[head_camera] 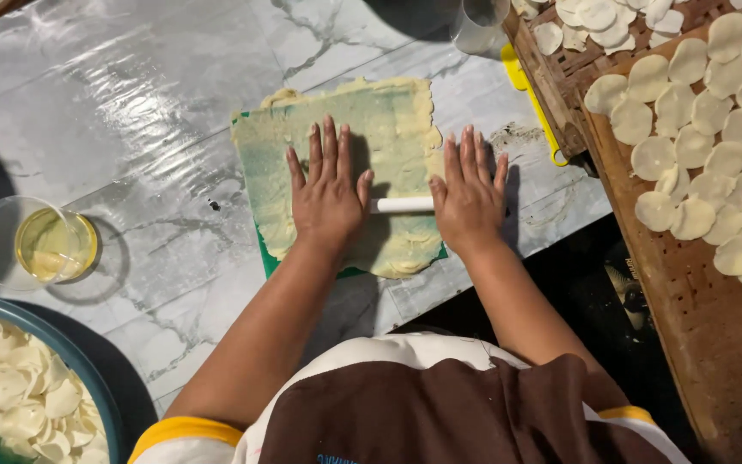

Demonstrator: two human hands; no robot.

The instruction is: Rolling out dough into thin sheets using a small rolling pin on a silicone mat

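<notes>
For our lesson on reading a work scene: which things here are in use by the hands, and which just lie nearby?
In use: left hand, right hand, white roller, dough sheet, green mat.

Lying nearby: oil cup, dough rounds on wooden tray, blue bowl, yellow tool.

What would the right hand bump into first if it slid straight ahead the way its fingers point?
The right hand would likely cross bare marble table and meet the clear cup at the far edge first, though depth is uncertain.

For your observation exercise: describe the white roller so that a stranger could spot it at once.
On the marble table lies a green mat spread with pale dough. The white roller lies across it, between the left hand and right hand. It is the only thin, smooth white rod there.
</notes>
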